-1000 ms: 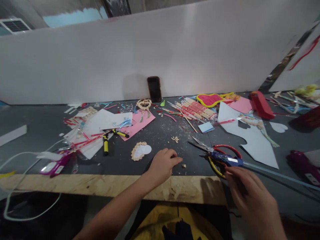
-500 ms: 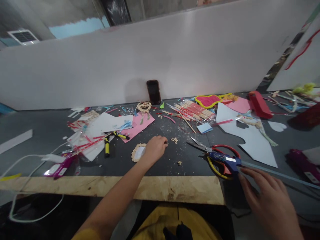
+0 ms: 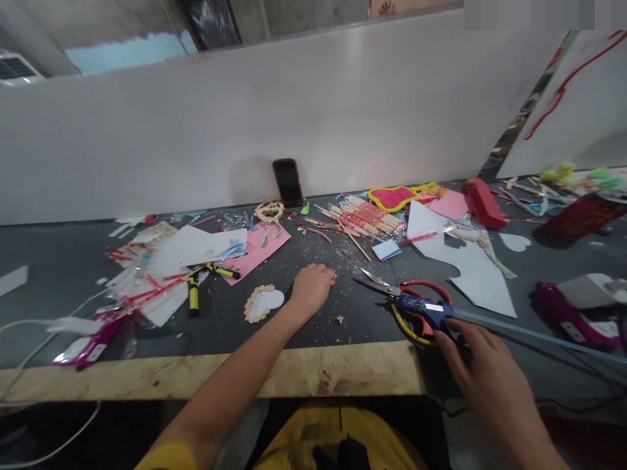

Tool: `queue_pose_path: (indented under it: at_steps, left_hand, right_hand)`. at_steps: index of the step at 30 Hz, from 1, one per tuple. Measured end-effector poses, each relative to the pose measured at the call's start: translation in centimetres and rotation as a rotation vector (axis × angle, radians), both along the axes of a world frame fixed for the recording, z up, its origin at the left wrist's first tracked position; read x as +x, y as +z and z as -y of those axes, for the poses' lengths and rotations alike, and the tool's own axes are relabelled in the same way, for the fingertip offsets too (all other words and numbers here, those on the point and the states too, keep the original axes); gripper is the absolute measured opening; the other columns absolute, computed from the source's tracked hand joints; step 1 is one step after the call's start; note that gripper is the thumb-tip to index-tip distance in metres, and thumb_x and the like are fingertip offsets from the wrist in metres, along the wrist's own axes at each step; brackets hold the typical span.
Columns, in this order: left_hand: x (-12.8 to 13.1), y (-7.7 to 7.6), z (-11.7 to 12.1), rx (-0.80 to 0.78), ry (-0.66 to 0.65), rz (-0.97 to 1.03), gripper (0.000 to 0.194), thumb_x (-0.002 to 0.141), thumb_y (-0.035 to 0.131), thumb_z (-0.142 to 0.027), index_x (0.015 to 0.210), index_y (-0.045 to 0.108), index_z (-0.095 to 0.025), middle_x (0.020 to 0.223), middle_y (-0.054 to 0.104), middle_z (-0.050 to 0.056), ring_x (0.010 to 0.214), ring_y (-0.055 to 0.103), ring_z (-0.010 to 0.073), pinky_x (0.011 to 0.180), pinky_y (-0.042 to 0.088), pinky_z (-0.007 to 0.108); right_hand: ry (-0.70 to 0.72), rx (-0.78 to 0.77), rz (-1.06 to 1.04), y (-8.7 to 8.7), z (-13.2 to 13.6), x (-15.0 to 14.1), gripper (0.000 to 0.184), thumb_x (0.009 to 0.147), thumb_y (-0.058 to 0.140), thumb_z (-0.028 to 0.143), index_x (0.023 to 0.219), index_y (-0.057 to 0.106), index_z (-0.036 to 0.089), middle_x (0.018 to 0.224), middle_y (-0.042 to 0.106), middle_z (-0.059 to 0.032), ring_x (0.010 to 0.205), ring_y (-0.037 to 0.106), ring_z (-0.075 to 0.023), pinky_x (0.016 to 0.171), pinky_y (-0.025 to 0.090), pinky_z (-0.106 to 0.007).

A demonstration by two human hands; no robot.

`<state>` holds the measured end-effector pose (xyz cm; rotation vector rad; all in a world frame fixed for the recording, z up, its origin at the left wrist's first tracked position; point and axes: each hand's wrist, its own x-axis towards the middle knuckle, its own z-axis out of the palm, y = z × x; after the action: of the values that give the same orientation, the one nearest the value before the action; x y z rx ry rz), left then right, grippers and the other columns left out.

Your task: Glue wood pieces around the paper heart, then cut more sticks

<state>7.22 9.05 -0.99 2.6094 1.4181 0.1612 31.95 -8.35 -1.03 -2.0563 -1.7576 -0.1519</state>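
Observation:
My left hand [image 3: 313,287] rests on the dark tabletop with its fingers curled together, covering the spot of a small bead pile; what the fingertips hold is hidden. Just left of it lies a white paper heart [image 3: 268,300], part of its edge lined with pale beads [image 3: 252,307]. A few loose beads [image 3: 339,319] sit nearer the table's front edge. My right hand [image 3: 484,359] has thumb and fingers apart at the rear end of a blue glue gun [image 3: 424,309]. The glue gun lies across scissors [image 3: 379,282] with red and yellow handles, their blades parted.
A phone [image 3: 288,183] leans on the white partition [image 3: 196,143]. Yellow-handled pliers [image 3: 194,297], pink paper [image 3: 264,251], wrapped sticks [image 3: 369,215], cut white paper [image 3: 470,281] and a red can [image 3: 588,215] lie about. Purple tools [image 3: 93,339] stand at both sides.
My left hand has shifted right onto the bead pile, uncovering more of the paper heart. My right hand has come closer to the glue gun. The whole view has swung slightly right.

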Motion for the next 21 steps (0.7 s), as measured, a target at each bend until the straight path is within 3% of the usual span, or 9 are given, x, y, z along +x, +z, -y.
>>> queue_pose_path:
  at_steps: [5,10,16,21]
  left_hand:
    - [-0.2,0.2,0.4,-0.038,0.009,0.065,0.017,0.085,0.045,-0.023,0.085,0.061,-0.017,0.089,0.062,0.009,0.089,0.054,0.0216,0.081,0.037,0.033]
    - [-0.8,1.4,2.1,-0.113,0.020,0.241,0.015,0.085,0.044,-0.024,0.086,0.058,-0.019,0.085,0.063,0.002,0.081,0.055,0.0156,0.071,0.040,0.025]
    - [0.0,2.1,5.4,-0.614,0.197,1.011,0.017,0.076,0.055,-0.032,0.078,0.058,-0.015,0.066,0.054,-0.002,0.058,0.045,0.0093,0.056,0.034,0.021]
    - [1.4,2.7,7.3,-0.982,0.333,1.377,0.026,0.068,0.066,-0.035,0.077,0.056,-0.013,0.069,0.057,0.000,0.052,0.039,0.0055,0.050,0.029,0.018]
  right_hand:
    - [-0.171,-0.235,-0.049,0.7,-0.7,-0.4,0.052,0.077,0.039,0.061,0.100,0.056,0.017,0.078,0.067,-0.0102,0.063,0.063,-0.0250,0.051,0.044,-0.032]
    - [-0.242,-0.426,-0.239,1.4,-1.0,0.5,0.057,0.072,0.042,0.065,0.097,0.060,0.017,0.065,0.067,-0.0080,0.056,0.062,-0.0262,0.048,0.043,-0.033]
    - [-0.239,-0.177,-0.581,1.9,-0.4,-0.5,0.056,0.068,0.050,0.059,0.099,0.059,0.014,0.079,0.068,-0.0087,0.070,0.062,-0.0243,0.057,0.047,-0.030]
    - [-0.055,-0.180,-0.891,2.8,0.3,-3.1,0.040,0.073,0.053,0.050,0.095,0.058,0.017,0.071,0.065,-0.0032,0.060,0.057,-0.0170,0.052,0.046,-0.023]
